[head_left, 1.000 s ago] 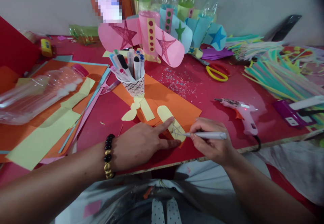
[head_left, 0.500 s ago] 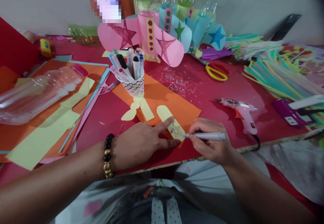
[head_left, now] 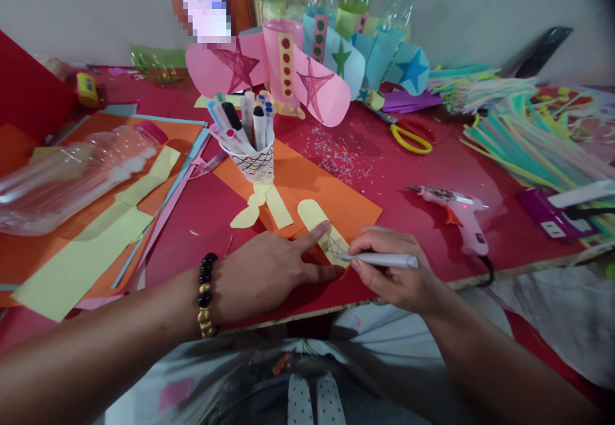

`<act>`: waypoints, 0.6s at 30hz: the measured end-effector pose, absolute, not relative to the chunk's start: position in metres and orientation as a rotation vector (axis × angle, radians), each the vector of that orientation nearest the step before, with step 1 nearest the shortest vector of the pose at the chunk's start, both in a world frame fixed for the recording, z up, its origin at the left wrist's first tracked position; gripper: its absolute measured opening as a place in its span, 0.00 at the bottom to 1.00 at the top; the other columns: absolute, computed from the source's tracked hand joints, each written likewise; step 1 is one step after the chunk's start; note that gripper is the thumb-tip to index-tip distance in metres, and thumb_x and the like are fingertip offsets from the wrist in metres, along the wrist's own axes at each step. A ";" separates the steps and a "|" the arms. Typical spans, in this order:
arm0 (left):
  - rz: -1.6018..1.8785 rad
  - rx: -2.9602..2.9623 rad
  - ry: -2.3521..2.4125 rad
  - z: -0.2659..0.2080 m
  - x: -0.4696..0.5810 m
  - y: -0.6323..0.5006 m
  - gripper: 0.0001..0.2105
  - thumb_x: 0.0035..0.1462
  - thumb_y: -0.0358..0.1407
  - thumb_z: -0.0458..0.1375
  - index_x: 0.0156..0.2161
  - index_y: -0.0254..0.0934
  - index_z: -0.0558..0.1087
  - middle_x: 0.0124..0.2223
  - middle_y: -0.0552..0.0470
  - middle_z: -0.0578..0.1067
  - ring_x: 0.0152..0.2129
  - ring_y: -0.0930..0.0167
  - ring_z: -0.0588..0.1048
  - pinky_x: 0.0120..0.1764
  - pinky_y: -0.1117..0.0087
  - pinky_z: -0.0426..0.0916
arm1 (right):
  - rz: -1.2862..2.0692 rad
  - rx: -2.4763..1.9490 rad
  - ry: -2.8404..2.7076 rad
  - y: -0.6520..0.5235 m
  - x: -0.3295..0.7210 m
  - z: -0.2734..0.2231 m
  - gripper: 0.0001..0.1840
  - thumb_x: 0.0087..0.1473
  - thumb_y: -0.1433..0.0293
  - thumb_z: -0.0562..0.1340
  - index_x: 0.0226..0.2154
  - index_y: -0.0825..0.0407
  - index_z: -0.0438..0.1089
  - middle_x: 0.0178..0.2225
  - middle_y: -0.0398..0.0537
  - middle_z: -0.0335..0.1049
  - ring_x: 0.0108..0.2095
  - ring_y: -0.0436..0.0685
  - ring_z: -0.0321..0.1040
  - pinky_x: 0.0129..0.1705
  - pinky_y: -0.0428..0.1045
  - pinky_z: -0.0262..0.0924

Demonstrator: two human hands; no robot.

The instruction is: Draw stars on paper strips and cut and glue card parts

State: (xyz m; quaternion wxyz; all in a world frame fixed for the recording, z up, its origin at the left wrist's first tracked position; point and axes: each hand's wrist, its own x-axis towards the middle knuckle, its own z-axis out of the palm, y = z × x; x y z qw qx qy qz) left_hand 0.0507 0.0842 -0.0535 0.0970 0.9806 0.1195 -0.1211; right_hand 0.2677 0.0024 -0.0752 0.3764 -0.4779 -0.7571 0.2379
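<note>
Two spread fingers of the left hand [head_left: 259,271] lie over a pale yellow paper strip [head_left: 312,212] in the head view, set wide apart with the star [head_left: 334,245] between them. I see the strip near the front edge of the red table [head_left: 350,293], partly over a sheet of orange paper [head_left: 331,184], its rounded far end pointing away from the person. The right hand [head_left: 398,274] has its fingers drawn narrow around a slim grey marker [head_left: 389,260], whose tip sits at the lower right of that star outline. Black and gold beads make up the bracelet [head_left: 205,293] on the left wrist. Just beyond the left hand, a patterned paper cup [head_left: 254,165] stands full of pens, with yellow paper scraps [head_left: 277,208] just in front of it. To the right I can make out a pink glue gun [head_left: 459,210], and farther back a pair of yellow-and-red scissors [head_left: 410,141]. A clear bottle [head_left: 72,178] lies on its side over stacked paper at the left, while decorated bottles [head_left: 283,59] stand at the back by the wall [head_left: 471,15].
</note>
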 end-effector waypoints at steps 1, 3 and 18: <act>-0.365 2.902 0.351 -0.053 0.051 0.084 0.27 0.62 0.30 0.49 0.62 0.60 0.56 0.67 0.44 0.52 0.24 0.76 0.74 0.30 0.72 0.65 | 0.610 -1.222 -1.939 0.002 0.268 -0.075 0.03 0.52 0.77 0.59 0.30 0.55 0.66 0.23 0.43 0.62 0.24 0.48 0.57 0.28 0.46 0.53; -0.369 2.909 0.348 -0.053 0.051 0.084 0.27 0.62 0.29 0.49 0.62 0.60 0.56 0.67 0.44 0.51 0.24 0.76 0.74 0.30 0.72 0.65 | 0.624 -1.220 -1.939 0.002 0.268 -0.075 0.03 0.51 0.77 0.59 0.30 0.55 0.66 0.23 0.43 0.62 0.23 0.48 0.56 0.28 0.46 0.52; -0.333 2.912 0.351 -0.056 0.050 0.085 0.27 0.62 0.30 0.50 0.61 0.63 0.57 0.68 0.46 0.49 0.23 0.77 0.73 0.28 0.73 0.64 | 0.625 -1.248 -1.920 0.001 0.268 -0.074 0.03 0.50 0.77 0.59 0.28 0.54 0.66 0.21 0.42 0.61 0.22 0.48 0.56 0.27 0.46 0.51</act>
